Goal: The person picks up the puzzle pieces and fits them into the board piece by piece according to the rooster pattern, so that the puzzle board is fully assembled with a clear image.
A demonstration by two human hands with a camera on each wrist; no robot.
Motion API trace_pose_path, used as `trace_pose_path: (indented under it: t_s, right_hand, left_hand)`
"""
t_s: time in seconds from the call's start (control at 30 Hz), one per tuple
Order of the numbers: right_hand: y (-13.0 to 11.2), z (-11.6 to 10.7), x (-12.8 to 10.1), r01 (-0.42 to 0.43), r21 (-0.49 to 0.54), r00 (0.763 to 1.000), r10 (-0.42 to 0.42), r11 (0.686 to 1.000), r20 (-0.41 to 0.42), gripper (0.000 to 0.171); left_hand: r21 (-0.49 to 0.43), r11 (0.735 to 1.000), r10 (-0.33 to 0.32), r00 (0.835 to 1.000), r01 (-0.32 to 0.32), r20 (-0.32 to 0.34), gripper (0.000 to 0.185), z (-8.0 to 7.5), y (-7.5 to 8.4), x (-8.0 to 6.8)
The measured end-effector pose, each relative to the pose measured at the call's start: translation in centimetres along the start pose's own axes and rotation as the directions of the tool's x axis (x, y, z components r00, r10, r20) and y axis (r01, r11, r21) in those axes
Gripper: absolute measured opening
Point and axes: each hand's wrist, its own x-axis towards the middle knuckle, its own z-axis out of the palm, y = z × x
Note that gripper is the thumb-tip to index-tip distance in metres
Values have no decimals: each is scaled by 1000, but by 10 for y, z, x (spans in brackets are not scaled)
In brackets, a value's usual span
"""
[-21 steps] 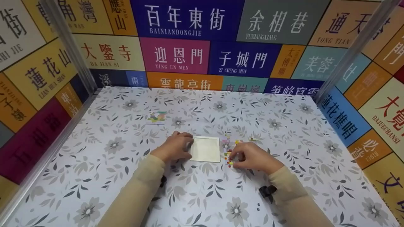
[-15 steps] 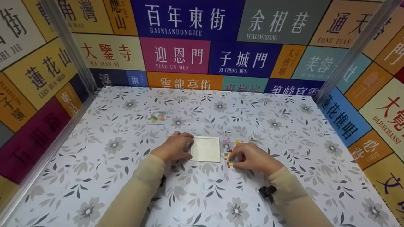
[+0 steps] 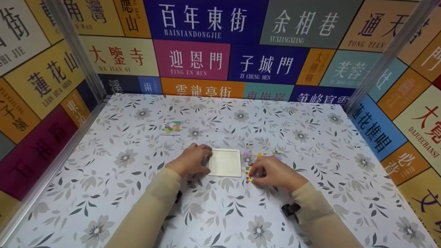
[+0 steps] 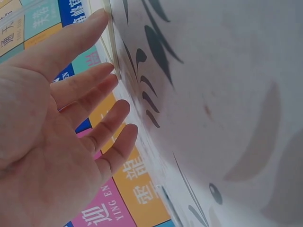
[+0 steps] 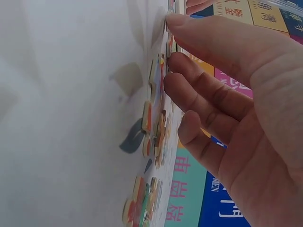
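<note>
A shallow cream puzzle tray [image 3: 225, 163] lies on the table in the head view, with only its pale floor showing. My left hand [image 3: 193, 159] rests at its left side, thumb and index fingertips touching the rim; the left wrist view shows the other fingers loosely spread. Right of the tray are several small colourful jigsaw puzzle pieces [image 3: 247, 155]. Over them is my right hand [image 3: 275, 172], its thumb and bent index pinching a puzzle piece [image 3: 249, 179] near the tray's lower right corner. Part of that piece and others are hidden beneath the hand.
A colourful square picture [image 3: 171, 128] lies farther back on the left. Another puzzle piece [image 3: 277, 154] sits behind the right hand. The floral tabletop [image 3: 213, 213] is bounded by walls with printed signs [image 3: 193, 58] at the back and sides.
My right hand has shifted slightly left towards the tray, uncovering more of the pieces behind it. The left hand and tray stay in place.
</note>
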Motion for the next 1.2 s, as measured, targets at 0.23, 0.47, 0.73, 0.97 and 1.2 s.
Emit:
trace_pose_path:
  t_s: [0.23,0.47,0.73,0.97,1.2]
  right_hand:
    - [-2,1,1,15,-36,1000,-16,999,-24,10]
    - [-3,1,1,10,-46,999,-12,999,-43,9]
    - [-7,-2,7,24,-33,996,-27,999,-87,8]
    - [-8,-4,21,39,-36,992,-43,999,-115,7]
    - [-10,-5,39,8,-60,995,-14,998,-99,7]
  left_hand:
    - [-25,999,-37,999,37,16,62,0,0,0]
    - [-19,1000,0,1000,0,-2,63,0,-1,-1]
    - [-15,1000,8,1000,-8,-3,64,0,-2,-1]
    - [-22,1000,11,1000,-12,-7,63,0,0,-1]
    - [-22,1000,-6,1000,6,-2,62,0,1,0]
